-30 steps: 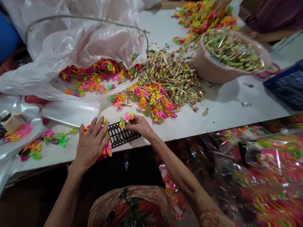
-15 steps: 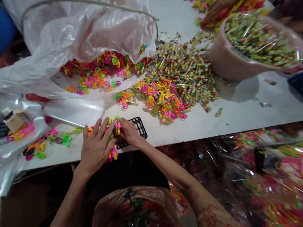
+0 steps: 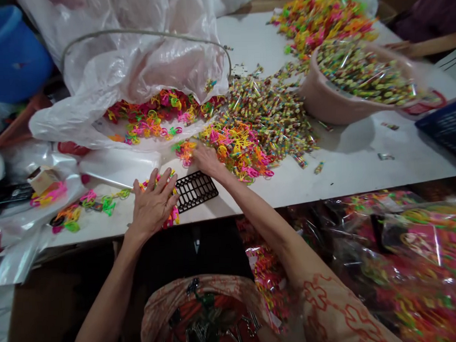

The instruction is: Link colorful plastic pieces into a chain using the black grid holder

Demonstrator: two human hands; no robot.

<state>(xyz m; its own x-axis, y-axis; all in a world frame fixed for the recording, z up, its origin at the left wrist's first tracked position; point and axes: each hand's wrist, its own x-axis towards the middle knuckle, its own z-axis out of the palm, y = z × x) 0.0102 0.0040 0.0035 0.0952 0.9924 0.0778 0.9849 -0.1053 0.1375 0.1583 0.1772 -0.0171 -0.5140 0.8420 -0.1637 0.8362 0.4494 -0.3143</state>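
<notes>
My left hand [image 3: 153, 206] lies spread, palm down, over bright plastic pieces [image 3: 174, 215] at the left end of a black slotted tray [image 3: 197, 190]. Its fingers are apart. Up and to the right, my right hand [image 3: 207, 159] reaches to a small cluster of orange and pink pieces [image 3: 186, 151]; its fingertips are blurred against them, so a hold cannot be made out. Beside that hand is a pile of colourful plastic pieces [image 3: 242, 143], against a large heap of small wrapped tubes [image 3: 267, 110].
A pink tub [image 3: 334, 105] full of wrapped tubes stands right of the heap. Behind are a plastic bag [image 3: 134, 59] and a blue bucket [image 3: 14, 58]. Another person's arm [image 3: 438, 45] shows at the upper right. A blue crate [image 3: 445, 128] sits at the right edge.
My right hand has moved off the tray, up and right to the small cluster. More of the tray shows. My left hand stays at the tray's left end. The whole view has shifted.
</notes>
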